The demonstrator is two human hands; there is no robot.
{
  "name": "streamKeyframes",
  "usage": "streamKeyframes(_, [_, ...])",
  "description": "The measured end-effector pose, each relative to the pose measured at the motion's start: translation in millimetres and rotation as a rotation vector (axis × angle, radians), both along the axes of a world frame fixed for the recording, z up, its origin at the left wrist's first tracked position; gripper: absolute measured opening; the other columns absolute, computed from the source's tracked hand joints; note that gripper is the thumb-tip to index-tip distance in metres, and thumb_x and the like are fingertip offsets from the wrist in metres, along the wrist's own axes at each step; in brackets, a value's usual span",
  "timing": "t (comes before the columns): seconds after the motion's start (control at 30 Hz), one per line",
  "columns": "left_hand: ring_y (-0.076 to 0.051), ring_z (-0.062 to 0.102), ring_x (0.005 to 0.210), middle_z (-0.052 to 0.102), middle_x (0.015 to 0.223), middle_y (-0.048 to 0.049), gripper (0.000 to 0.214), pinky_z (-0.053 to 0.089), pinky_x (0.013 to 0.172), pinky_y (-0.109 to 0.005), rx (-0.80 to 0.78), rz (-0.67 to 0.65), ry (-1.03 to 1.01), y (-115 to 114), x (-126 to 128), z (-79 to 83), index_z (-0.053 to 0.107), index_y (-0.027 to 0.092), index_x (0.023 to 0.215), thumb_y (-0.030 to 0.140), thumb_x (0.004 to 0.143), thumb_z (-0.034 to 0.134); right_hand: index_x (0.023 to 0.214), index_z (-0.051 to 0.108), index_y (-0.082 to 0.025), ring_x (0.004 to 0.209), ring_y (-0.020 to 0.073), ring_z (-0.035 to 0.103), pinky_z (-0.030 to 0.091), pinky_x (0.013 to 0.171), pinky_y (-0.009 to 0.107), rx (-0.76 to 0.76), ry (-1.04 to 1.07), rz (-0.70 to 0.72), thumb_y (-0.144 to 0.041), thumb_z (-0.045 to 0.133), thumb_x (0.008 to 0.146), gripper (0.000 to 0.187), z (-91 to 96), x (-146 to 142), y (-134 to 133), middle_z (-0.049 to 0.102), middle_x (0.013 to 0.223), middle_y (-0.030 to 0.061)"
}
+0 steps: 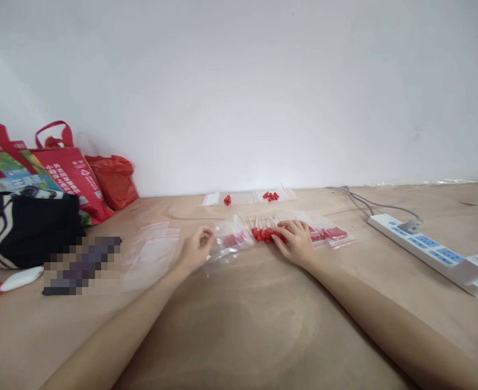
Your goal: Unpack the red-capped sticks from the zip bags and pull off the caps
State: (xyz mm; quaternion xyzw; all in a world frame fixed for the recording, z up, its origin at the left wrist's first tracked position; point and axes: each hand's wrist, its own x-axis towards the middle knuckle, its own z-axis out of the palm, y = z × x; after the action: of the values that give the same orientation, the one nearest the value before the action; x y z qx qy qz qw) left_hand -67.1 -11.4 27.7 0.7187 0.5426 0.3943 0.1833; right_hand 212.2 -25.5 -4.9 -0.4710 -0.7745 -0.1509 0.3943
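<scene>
Red-ended sticks, white ends away, left hand pinching bag, right hand, grip unclear

Red-headed pieces: bright red heads, whitish stems. Middle bag: colourless and transparent, its contents pinkish red. Flat bags: translucent, lined in pale red. Counter: light brown, with wavy wood grain. Wall: pale grey-white. Power strip: white, with light blue socket panels; cable, grey. Shopping bag: crimson, lettered in white. Plastic bag: orange-red. Fabric item: black, with curved whitish stripes.
</scene>
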Motion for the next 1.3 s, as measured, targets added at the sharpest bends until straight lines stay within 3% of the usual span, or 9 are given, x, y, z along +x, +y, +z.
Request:
streamKeyframes(0.17, [-0.018,0.058,0.068,0.059,0.074,-0.0015,0.028,0.044,0.062,-0.028,0.026,0.596,0.126,22.6,-79.0,10.8,0.044,0.018,0.097,0.026,0.071,0.051,0.089,0.062,-0.024,0.078,0.0167,0.045,0.025,0.071,0.033,0.0,-0.095,0.091,-0.028,0.05,0.078,0.017,-2.9,-34.7,-6.4,0.059,0.082,0.0035])
streamKeyframes(0.27, [-0.026,0.058,0.078,0.059,0.078,-0.0067,0.035,0.044,0.068,-0.037,-0.102,0.746,0.337,14.4,-109.4,11.9,0.042,0.014,0.103,0.02,0.07,0.05,0.089,0.062,-0.024,0.08,0.0183,0.043,0.023,0.069,0.034,-0.022,-0.146,0.051,-0.026,0.053,0.075,0.017,-4.5,-55.6,-4.4,0.058,0.083,0.0036])
streamKeyframes(0.33, [-0.034,0.054,0.09,0.058,0.088,-0.0126,0.037,0.041,0.073,-0.046,-0.062,0.78,0.494,4.8,-110.3,12.1,0.043,0.012,0.105,0.022,0.07,0.05,0.086,0.062,-0.024,0.08,0.0187,0.042,0.023,0.068,0.034,-0.033,-0.18,0.009,-0.022,0.052,0.075,0.015,-4.7,-64.6,-0.6,0.057,0.083,0.004])
streamKeyframes(0.43, [-0.036,0.045,0.104,0.053,0.103,-0.016,0.033,0.035,0.083,-0.051,0.202,0.661,0.65,-7.5,-82.9,11.2,0.047,0.013,0.104,0.025,0.073,0.048,0.074,0.062,-0.022,0.079,0.0182,0.041,0.022,0.068,0.034,-0.055,-0.223,-0.021,-0.017,0.049,0.076,0.015,-4.4,-69.8,5.6,0.057,0.082,0.0043])
streamKeyframes(0.6, [-0.021,0.053,0.094,0.057,0.098,-0.0066,0.02,0.041,0.085,-0.034,0.338,-0.131,0.559,-20.0,-3.8,-0.6,0.054,0.02,0.092,0.031,0.077,0.048,0.074,0.062,-0.022,0.08,0.0179,0.043,0.021,0.069,0.034,-0.066,-0.196,-0.01,-0.016,0.049,0.077,0.014,-4.7,-65.2,6.9,0.058,0.083,0.0039])
streamKeyframes(0.7, [-0.019,0.054,0.091,0.057,0.099,-0.0065,0.02,0.043,0.082,-0.033,0.358,-0.279,0.5,-21.6,31.3,-11.1,0.057,0.019,0.094,0.028,0.079,0.047,0.079,0.063,-0.025,0.08,0.0168,0.045,0.022,0.07,0.034,-0.045,-0.147,0.039,-0.017,0.049,0.078,0.016,-5.8,-57.4,2.2,0.059,0.083,0.0022])
streamKeyframes(0.87, [-0.018,0.052,0.093,0.06,0.094,-0.0047,0.02,0.042,0.083,-0.035,0.411,-0.33,0.434,-17.4,52.9,-20.8,0.064,0.02,0.079,0.02,0.082,0.044,0.079,0.064,-0.025,0.075,0.0126,0.049,0.022,0.073,0.032,-0.053,-0.06,0.137,-0.014,0.047,0.079,0.02,-4.4,-41.7,-4.3,0.061,0.08,-0.0001])
streamKeyframes(1.03, [-0.021,0.048,0.099,0.06,0.1,-0.0024,0.01,0.04,0.085,-0.041,0.365,-0.226,0.367,-18.4,56.6,-21.3,0.065,0.021,0.066,0.02,0.073,0.058,0.078,0.061,-0.022,0.082,0.015,0.048,0.024,0.075,0.032,-0.067,-0.012,0.183,-0.029,0.054,0.077,0.01,0.8,-38.4,-7.6,0.061,0.084,0.0012])
streamKeyframes(1.3, [-0.02,0.051,0.093,0.059,0.095,-0.001,0.008,0.041,0.084,-0.04,0.242,-0.164,0.225,-17.6,56.2,-21.7,0.064,0.022,0.058,0.016,0.061,0.069,0.067,0.061,-0.024,0.083,0.0149,0.045,0.023,0.075,0.033,-0.065,-0.076,0.244,-0.028,0.054,0.077,0.012,0.6,-41.8,-9.1,0.059,0.081,-0.0005])
